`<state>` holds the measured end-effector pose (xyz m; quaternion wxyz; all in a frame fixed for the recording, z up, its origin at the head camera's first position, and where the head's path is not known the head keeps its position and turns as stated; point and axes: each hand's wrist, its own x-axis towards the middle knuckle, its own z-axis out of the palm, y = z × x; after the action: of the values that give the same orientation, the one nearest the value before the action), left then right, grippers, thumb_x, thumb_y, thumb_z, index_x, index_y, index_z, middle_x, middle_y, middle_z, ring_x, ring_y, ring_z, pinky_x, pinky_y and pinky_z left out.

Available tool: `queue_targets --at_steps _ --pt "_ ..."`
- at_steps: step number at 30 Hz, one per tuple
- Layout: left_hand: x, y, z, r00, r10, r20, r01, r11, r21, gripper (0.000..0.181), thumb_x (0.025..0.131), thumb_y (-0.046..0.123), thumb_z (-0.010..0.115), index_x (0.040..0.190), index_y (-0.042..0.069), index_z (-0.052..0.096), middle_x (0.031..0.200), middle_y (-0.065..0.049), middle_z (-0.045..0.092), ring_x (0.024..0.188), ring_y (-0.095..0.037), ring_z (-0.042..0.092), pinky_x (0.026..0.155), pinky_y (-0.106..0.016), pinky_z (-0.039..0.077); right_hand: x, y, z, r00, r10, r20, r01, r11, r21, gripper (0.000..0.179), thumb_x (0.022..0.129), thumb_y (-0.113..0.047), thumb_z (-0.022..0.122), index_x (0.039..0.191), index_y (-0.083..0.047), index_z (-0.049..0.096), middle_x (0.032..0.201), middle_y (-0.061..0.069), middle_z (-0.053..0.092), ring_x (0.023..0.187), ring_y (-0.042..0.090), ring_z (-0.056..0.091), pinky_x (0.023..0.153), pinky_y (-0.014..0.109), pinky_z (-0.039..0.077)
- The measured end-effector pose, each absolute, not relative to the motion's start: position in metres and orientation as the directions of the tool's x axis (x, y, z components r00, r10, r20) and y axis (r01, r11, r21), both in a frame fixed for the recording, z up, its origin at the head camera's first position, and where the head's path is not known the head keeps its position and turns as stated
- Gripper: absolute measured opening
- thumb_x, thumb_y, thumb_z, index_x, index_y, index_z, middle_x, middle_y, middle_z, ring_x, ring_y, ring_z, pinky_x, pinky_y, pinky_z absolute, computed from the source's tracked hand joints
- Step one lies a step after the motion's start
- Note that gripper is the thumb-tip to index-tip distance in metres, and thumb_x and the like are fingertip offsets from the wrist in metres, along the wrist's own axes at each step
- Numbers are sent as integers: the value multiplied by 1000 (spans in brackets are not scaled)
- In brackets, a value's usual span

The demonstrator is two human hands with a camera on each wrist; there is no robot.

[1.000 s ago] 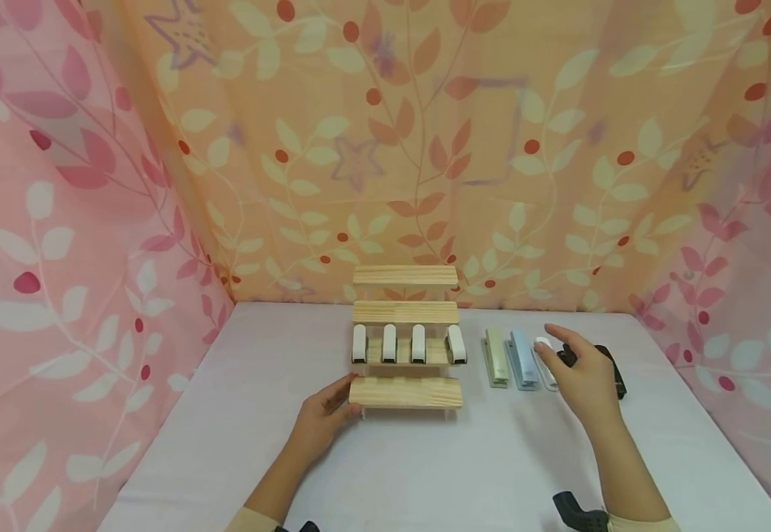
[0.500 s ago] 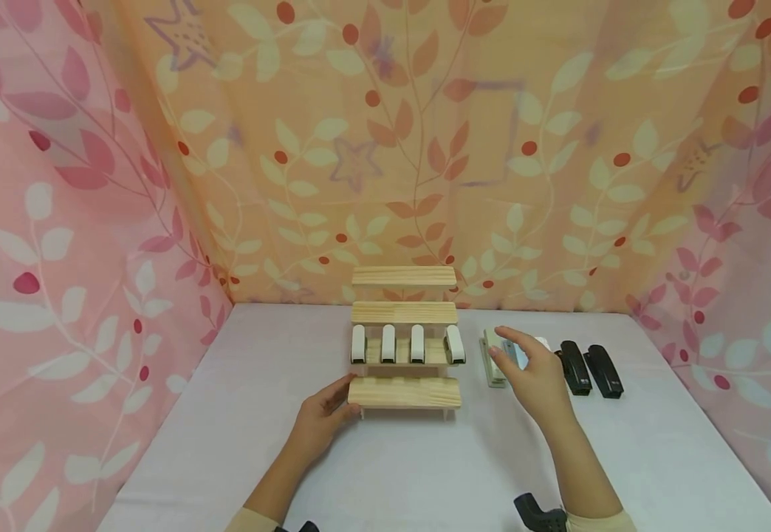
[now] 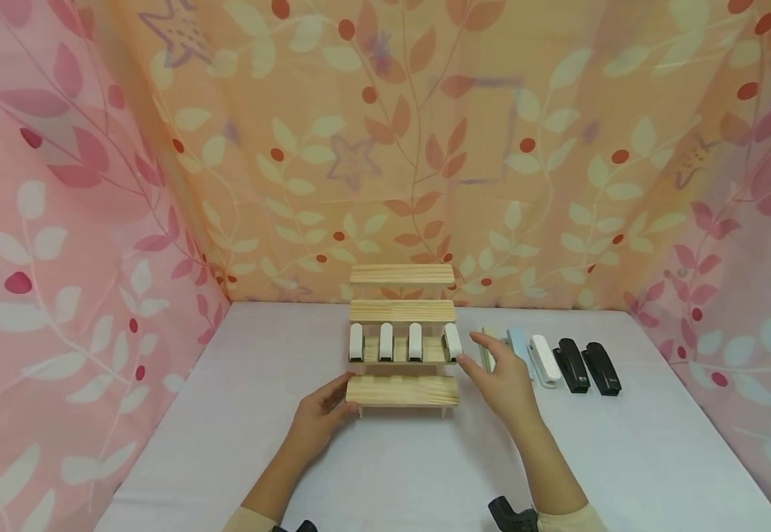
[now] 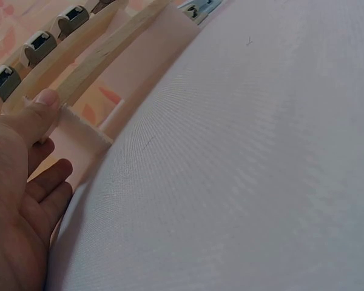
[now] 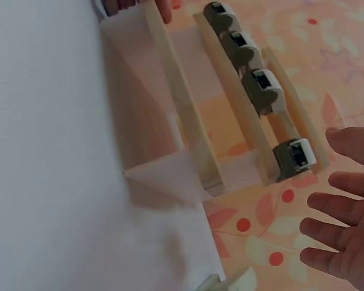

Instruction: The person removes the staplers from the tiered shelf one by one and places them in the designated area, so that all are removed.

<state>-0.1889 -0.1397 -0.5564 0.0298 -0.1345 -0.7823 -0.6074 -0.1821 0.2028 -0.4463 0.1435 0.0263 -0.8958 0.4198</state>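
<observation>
A tiered wooden shelf with clear side panels stands on the table. My left hand grips the left end of its lowest plank, thumb on the plank's front edge and fingers around the side panel. Several white-topped staplers stand in a row on the second plank up. The rightmost stapler is tilted out of line with the others. My right hand is beside it, thumb and fingers spread and holding nothing; in the right wrist view a gap shows between the fingers and this stapler.
To the right of the shelf lie a pale green stapler, partly behind my right hand, a light blue stapler, a white stapler and two black staplers. A patterned curtain hangs behind the white-covered table.
My right hand has moved left from above the loose staplers to beside the shelf's rightmost stapler, uncovering the black and white ones. The left hand keeps its grip on the shelf.
</observation>
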Motion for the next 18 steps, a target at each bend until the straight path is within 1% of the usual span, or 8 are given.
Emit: queue_targets --at_steps 5,9,15,18 --pt "-189 -141 -555 -965 176 195 233 229 945 65 88 29 81 147 13 57 148 -1 58 139 -23 53 112 -25 46 -185 194 -454 -960 75 271 -160 647 -746 59 93 -37 78 141 -7 59 144 13 61 140 36 51 116 58 43" --pt "-188 -142 -556 -968 169 186 222 226 949 66 88 29 81 147 12 57 148 0 58 139 -23 53 113 -25 45 -188 188 -460 -954 90 285 -162 643 -749 60 91 -36 80 140 -6 60 140 13 64 137 36 54 115 58 44" --pt "-188 -141 -557 -965 160 206 239 230 943 63 88 27 81 146 14 59 149 -5 57 138 -28 54 112 -27 47 -191 185 -465 -957 121 265 -137 614 -777 64 90 -36 81 143 -8 57 137 12 66 138 34 53 117 57 41" --pt "-190 -140 -558 -966 163 199 233 223 946 63 87 28 81 145 16 59 149 -3 58 138 -26 54 111 -25 47 -192 185 -467 -956 129 262 -133 605 -785 65 90 -36 81 144 -8 56 138 11 66 139 33 52 118 56 41"
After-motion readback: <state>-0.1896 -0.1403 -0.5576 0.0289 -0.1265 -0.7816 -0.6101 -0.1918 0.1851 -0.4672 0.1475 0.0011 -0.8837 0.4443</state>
